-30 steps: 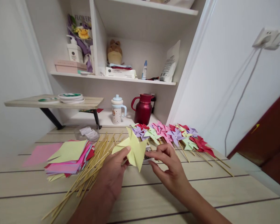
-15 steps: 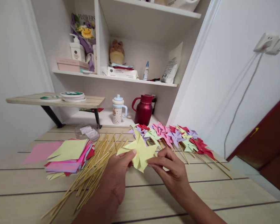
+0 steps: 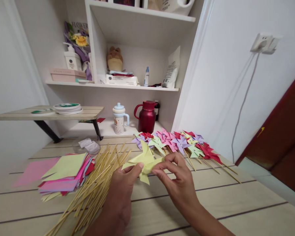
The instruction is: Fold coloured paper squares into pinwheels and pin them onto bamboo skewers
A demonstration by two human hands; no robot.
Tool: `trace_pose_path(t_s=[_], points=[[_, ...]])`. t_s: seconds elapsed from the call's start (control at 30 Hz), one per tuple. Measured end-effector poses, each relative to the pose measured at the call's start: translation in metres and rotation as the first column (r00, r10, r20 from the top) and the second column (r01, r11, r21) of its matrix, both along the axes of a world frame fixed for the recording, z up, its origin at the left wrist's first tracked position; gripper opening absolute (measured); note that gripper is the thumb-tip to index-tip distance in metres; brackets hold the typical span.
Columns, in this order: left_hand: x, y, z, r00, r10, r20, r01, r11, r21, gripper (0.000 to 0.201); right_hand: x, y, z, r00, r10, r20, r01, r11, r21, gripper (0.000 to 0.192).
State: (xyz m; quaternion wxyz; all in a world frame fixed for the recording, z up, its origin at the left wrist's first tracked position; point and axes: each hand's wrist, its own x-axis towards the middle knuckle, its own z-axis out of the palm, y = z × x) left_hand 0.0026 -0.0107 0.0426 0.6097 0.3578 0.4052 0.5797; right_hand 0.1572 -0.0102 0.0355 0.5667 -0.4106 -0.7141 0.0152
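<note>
A pale yellow paper pinwheel [image 3: 147,161] is held up over the table between both hands. My left hand [image 3: 125,183] is closed on its left side, with the thumb pressed on the paper near the middle. The fingers of my right hand [image 3: 178,177] pinch the pinwheel's right side. Beside and partly behind my left hand lies a loose bundle of thin wooden sticks [image 3: 95,190]. Beyond my right hand, several finished pinwheels on sticks [image 3: 182,144] lie in pink, purple, green, yellow and red.
To the left sits a stack of coloured paper squares [image 3: 64,168]. A clear round container [image 3: 88,146] holds small white packets. At the back stand a spouted cup [image 3: 119,121] and a red jug [image 3: 147,118]. A small raised shelf [image 3: 93,113] stands at back left.
The camera view has shifted slightly, moving the background left. My right hand has moved from a lower blade to the right side of the yellow pinwheel; my left hand keeps its grip.
</note>
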Motion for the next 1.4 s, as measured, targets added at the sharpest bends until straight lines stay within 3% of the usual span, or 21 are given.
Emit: trace_pose_path(t_s=[0.23,0.4,1.4], points=[[0.002,-0.005,0.006,1.0,-0.001,-0.009,0.0,0.996,-0.09,0.022,-0.002,0.001,0.002,1.0,-0.001,-0.016,-0.001,0.996,-0.093,0.009],[0.003,-0.008,0.012,0.999,0.034,-0.031,-0.037,0.996,-0.076,0.026,-0.003,0.0,0.001,0.997,0.004,-0.082,-0.015,0.992,-0.128,0.011],[0.009,-0.011,0.017,0.98,0.168,-0.105,-0.174,0.983,-0.053,0.02,-0.007,-0.002,0.003,0.995,-0.023,-0.093,0.017,0.998,-0.065,0.016]])
